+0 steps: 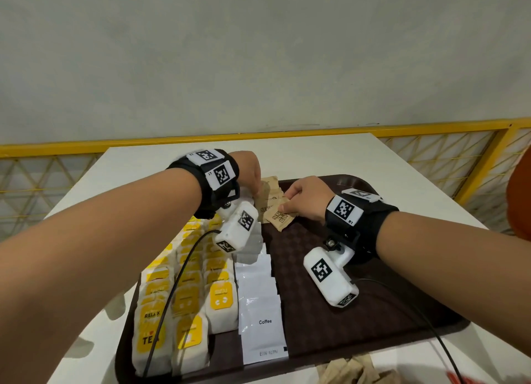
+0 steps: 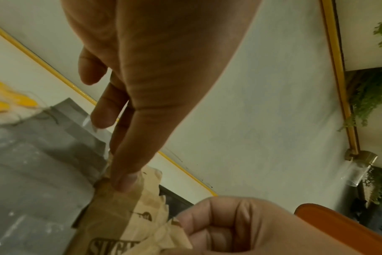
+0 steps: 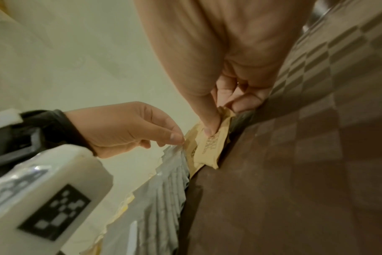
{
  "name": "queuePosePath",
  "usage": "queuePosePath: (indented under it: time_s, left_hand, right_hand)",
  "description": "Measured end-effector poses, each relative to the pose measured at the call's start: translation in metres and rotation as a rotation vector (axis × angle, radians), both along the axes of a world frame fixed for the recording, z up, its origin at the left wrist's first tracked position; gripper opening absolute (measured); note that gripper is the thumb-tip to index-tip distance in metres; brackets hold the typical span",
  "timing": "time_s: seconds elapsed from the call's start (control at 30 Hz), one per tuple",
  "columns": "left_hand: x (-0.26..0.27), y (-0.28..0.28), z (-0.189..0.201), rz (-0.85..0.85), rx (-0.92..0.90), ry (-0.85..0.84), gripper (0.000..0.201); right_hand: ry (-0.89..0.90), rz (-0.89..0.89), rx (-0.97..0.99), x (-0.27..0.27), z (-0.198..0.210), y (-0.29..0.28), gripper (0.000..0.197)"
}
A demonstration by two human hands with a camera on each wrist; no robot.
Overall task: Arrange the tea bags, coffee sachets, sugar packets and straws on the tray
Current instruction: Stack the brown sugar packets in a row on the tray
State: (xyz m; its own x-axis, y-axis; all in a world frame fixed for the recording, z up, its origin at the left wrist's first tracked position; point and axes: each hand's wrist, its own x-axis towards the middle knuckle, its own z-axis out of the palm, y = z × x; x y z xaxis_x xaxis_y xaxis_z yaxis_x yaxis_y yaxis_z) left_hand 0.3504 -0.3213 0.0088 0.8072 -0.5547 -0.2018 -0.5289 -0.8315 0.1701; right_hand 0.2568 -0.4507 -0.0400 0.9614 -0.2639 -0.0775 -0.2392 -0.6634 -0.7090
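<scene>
Working across the brown tray [image 1: 373, 311] from its left edge, three rows of yellow-labelled tea bags [image 1: 184, 297] lay farthest left, too overlapped to count, then one fanned row of white coffee sachets [image 1: 263, 306], at least six. At the tray's far end the left hand [image 1: 249, 169] steadied a sugar packet between thumb and fingertips, while the right hand [image 1: 306, 196] pinched another; about three sugar packets [image 1: 277, 209] lay there. The sugar row looked begun; next, more packets from the pile [image 1: 349, 369] beside the tray's near edge. No straw was clearly identifiable.
</scene>
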Motion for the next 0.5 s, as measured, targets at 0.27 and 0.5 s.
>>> queuePosePath:
  time_s: [0.27, 0.5]
  left_hand:
    - [-0.002, -0.005, -0.016, -0.017, 0.049, -0.002, 0.019]
    - [-0.002, -0.007, -0.017, 0.004, 0.088, -0.017, 0.026]
  right_hand:
    - [-0.007, -0.007, -0.005, 0.002, -0.001, 0.003, 0.023]
    - [0.032, -0.03, 0.188, -0.001, -0.002, 0.002, 0.021]
